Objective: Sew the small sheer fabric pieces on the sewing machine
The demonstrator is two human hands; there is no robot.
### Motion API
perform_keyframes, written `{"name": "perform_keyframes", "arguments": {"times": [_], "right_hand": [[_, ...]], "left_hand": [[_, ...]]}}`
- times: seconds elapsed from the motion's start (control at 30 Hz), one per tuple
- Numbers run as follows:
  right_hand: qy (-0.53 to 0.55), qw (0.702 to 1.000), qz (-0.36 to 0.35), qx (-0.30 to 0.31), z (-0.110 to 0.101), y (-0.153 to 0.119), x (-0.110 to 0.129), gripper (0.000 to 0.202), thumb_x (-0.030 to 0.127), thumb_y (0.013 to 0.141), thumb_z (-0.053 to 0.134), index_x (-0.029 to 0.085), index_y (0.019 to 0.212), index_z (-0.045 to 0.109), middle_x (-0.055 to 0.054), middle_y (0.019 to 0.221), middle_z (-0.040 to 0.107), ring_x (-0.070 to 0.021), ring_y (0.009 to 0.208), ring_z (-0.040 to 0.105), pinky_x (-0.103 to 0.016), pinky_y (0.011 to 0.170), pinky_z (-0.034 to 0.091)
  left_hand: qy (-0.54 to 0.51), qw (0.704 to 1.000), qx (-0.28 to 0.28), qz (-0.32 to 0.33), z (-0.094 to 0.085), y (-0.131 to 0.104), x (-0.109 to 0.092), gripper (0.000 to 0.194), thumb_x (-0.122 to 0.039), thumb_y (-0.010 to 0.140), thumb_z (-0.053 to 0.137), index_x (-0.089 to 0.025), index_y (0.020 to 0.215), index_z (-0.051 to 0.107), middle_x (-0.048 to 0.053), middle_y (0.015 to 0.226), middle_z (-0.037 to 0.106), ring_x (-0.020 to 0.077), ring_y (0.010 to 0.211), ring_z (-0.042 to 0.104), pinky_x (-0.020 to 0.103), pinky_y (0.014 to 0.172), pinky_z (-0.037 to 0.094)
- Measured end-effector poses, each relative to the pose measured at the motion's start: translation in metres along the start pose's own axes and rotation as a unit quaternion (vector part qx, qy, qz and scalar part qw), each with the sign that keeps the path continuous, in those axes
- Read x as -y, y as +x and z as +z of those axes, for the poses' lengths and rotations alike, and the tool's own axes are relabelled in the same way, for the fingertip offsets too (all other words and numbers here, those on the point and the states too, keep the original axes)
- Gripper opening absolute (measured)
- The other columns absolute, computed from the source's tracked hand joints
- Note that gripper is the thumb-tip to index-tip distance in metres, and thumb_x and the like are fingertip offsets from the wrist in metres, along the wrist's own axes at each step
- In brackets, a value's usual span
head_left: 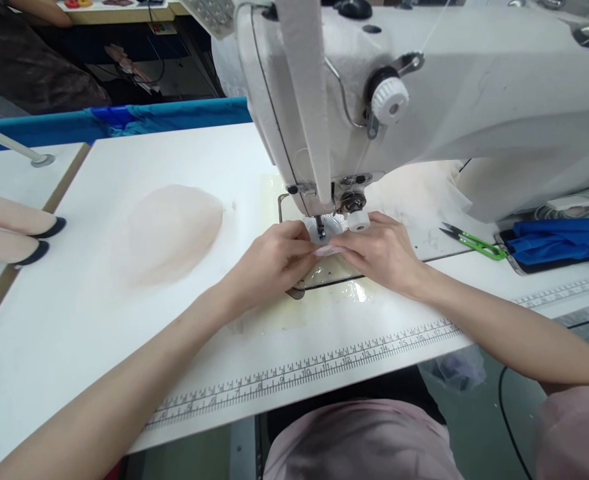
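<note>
Pinching a small pale fabric piece [328, 250] at a sewing machine's presser foot [320, 230].
Left hand [269, 263] and right hand [382, 250] are meeting fingertip to fingertip, both gripping the piece just before the needle; fingers this close are risking a prick. Snips [472, 241] are lying beyond the right hand, sheer fabric [167, 233] beyond the left.
</note>
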State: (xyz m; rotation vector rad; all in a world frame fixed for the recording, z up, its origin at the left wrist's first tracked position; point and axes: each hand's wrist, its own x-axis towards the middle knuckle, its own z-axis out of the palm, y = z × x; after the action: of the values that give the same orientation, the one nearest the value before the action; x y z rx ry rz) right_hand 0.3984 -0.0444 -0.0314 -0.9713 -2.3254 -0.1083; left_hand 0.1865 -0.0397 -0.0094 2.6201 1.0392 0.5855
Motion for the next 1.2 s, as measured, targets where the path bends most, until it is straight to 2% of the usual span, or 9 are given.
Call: {"name": "perform_keyframes", "arguments": {"times": [0.07,0.13,0.27,0.4,0.63,0.87,1.2], "right_hand": [[-0.003,0.999,-0.031,0.008,-0.002,-0.003,0.002,0.020,0.013,0.089,0.054,0.021,0.083,0.072,0.003,0.082,0.075,-0.0127,0.075,0.066,-0.029,0.077,0.044],[-0.017,0.998,-0.061,0.009,-0.003,-0.005,0.004,0.021,0.011,0.087,0.054,0.021,0.081,0.071,0.002,0.091,0.076,-0.0149,0.087,0.068,-0.031,0.081,0.045],[-0.035,0.995,-0.090,-0.001,-0.004,-0.004,0.008,0.022,0.008,0.086,0.052,0.019,0.081,0.071,0.002,0.091,0.076,-0.0151,0.093,0.068,-0.032,0.088,0.046],[-0.048,0.995,-0.091,0.001,-0.005,-0.003,0.009,0.023,0.008,0.086,0.052,0.019,0.080,0.070,0.003,0.095,0.076,-0.0136,0.087,0.069,-0.032,0.090,0.046],[-0.058,0.993,-0.100,-0.008,-0.004,-0.002,0.008,0.021,0.009,0.088,0.053,0.018,0.080,0.071,0.003,0.093,0.076,-0.0130,0.082,0.069,-0.031,0.092,0.047],[-0.073,0.994,-0.078,0.020,0.003,0.002,0.001,0.023,0.009,0.088,0.053,0.021,0.083,0.072,0.002,0.089,0.076,-0.0151,0.083,0.068,-0.032,0.087,0.050],[-0.102,0.990,-0.097,0.008,0.006,-0.004,0.000,0.025,0.006,0.089,0.051,0.019,0.091,0.071,0.001,0.095,0.075,-0.0147,0.088,0.065,-0.032,0.096,0.047]], "left_hand": [[0.116,0.990,-0.053,0.058,0.009,-0.009,-0.005,0.024,-0.023,0.093,0.050,-0.018,0.086,0.072,0.005,0.077,0.058,0.0172,0.072,0.053,0.032,0.065,0.043],[0.217,0.967,-0.092,0.095,0.015,-0.017,-0.012,0.017,-0.021,0.091,0.054,-0.019,0.095,0.071,0.006,0.081,0.065,0.0202,0.077,0.056,0.036,0.070,0.043],[0.306,0.940,-0.107,0.102,0.017,-0.025,-0.024,0.022,-0.017,0.087,0.060,-0.019,0.108,0.067,0.005,0.108,0.071,0.0236,0.101,0.061,0.040,0.082,0.042],[0.305,0.944,-0.084,0.091,0.016,-0.028,-0.028,0.025,-0.013,0.090,0.055,-0.016,0.112,0.064,0.007,0.117,0.069,0.0235,0.116,0.059,0.040,0.088,0.041],[0.277,0.955,-0.075,0.077,0.018,-0.028,-0.023,0.027,-0.013,0.091,0.053,-0.017,0.117,0.062,0.007,0.117,0.069,0.0242,0.120,0.058,0.043,0.095,0.041],[0.273,0.954,-0.101,0.075,0.020,-0.021,-0.011,0.026,-0.017,0.094,0.050,-0.019,0.118,0.059,0.005,0.114,0.070,0.0217,0.117,0.060,0.051,0.107,0.036],[0.289,0.944,-0.132,0.091,0.020,-0.020,-0.012,0.024,-0.013,0.091,0.054,-0.015,0.114,0.061,0.007,0.108,0.073,0.0224,0.108,0.065,0.048,0.101,0.038]]}}
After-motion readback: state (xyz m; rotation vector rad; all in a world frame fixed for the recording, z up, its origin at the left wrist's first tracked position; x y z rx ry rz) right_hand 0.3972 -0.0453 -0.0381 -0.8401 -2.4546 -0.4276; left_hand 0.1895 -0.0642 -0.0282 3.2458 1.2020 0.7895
